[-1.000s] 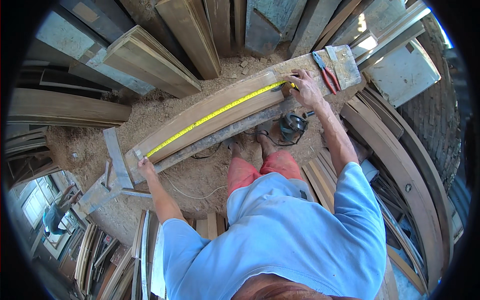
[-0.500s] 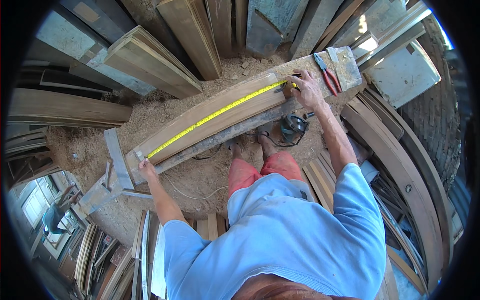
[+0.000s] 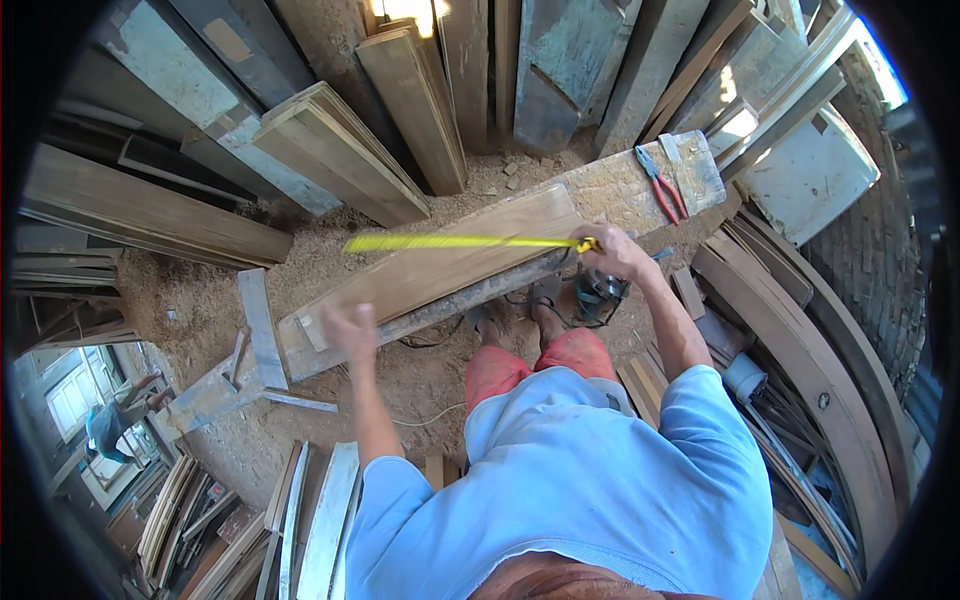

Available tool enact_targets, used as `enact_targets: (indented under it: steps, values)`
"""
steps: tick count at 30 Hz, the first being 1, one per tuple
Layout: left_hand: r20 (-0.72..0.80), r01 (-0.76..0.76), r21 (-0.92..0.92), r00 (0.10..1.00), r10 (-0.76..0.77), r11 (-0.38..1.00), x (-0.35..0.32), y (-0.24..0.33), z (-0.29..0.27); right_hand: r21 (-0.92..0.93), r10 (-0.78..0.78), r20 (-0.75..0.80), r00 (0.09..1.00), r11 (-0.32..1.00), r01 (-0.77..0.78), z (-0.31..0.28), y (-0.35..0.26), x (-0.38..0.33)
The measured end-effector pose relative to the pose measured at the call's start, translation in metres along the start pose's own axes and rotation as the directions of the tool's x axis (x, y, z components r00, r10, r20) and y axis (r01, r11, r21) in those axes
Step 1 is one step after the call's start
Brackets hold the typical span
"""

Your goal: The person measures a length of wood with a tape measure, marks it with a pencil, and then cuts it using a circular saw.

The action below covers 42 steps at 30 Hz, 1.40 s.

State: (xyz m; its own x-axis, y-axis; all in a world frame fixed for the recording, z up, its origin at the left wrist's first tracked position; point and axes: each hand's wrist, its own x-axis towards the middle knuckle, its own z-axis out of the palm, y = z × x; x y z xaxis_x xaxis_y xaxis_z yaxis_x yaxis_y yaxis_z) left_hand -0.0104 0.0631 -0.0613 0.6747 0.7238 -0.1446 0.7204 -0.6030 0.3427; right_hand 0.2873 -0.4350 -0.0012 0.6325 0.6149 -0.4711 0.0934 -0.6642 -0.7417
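Note:
A long wooden plank (image 3: pixel 440 268) lies slanted on a rough workbench (image 3: pixel 610 185). My right hand (image 3: pixel 612 252) grips the case of a yellow tape measure (image 3: pixel 455 242) at the plank's right part. The yellow blade stretches left, lifted clear of the wood, its free end in the air above the sawdust. My left hand (image 3: pixel 350 328) hovers blurred over the plank's left end, fingers apart, holding nothing.
Red-handled pliers (image 3: pixel 660 185) lie on the bench's right end. A power tool (image 3: pixel 598 292) with a cord sits on the sawdust floor by my feet. Stacked boards lean all around, curved wooden pieces (image 3: pixel 820 370) on the right, a white panel (image 3: pixel 810 175) upper right.
My left hand has let go of the tape's end and lifted off the plank. The blade has swung up from lying along the plank and now hangs free and level.

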Motion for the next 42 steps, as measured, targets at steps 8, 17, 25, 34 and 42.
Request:
enact_targets:
  steps: [8,17,25,34,42]
  values:
    - [0.451,-0.614,0.164,0.743,0.495,0.772,-0.011,0.183,0.027,-0.171,0.151,-0.456,0.877,0.952,-0.252,-0.033,0.072,0.005]
    - [0.571,-0.59,0.213,0.722,0.391,0.778,0.0,0.183,0.016,-0.228,0.205,-0.636,0.744,0.871,-0.435,-0.015,0.08,0.026]
    - [0.475,-0.594,0.265,0.766,0.434,0.759,-0.024,0.166,0.028,-0.148,0.334,-0.656,0.677,0.822,-0.55,0.043,0.023,-0.022]
    - [0.659,-0.459,-0.409,0.45,0.603,0.789,-0.071,0.166,0.021,-0.14,0.334,0.057,0.941,0.936,-0.324,0.243,0.098,-0.09]
    - [0.048,-0.352,-0.913,0.411,0.91,0.207,-0.046,0.243,-0.181,0.012,0.416,-0.249,0.875,0.904,-0.426,0.203,0.045,-0.059]
